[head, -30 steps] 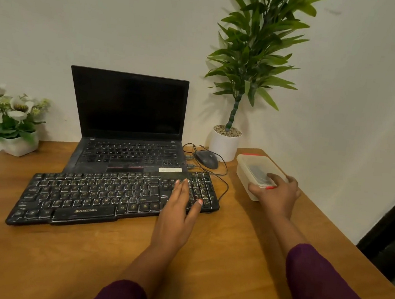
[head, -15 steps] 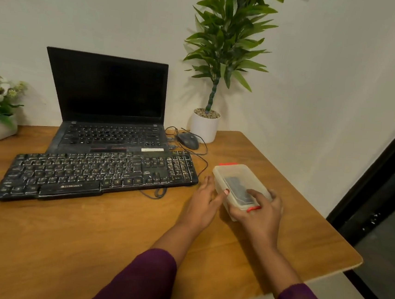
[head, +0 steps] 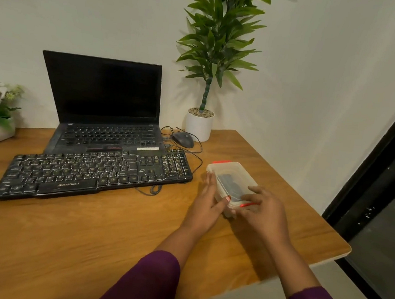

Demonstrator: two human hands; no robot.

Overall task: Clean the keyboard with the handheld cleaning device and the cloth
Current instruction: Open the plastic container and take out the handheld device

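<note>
On table (head: 109,249), R side, just R of keyboard (head: 92,177): clear lidded box (head: 235,171) w/ red clips, dark item (head: 230,188) inside, too blurred to ID. Braced at L wall by L hand (head: 207,204), fingers (head: 210,182) straight & flat vs. the side, thumb tip on lid corner. Gripped at near end by R hand (head: 261,209), fingers curled over lid by red clip. Keyboard black, dusty-looking, flat along front of open laptop (head: 104,106), touched by neither hand. Mouse (head: 183,139) & potted plant (head: 198,125) behind box.
</note>
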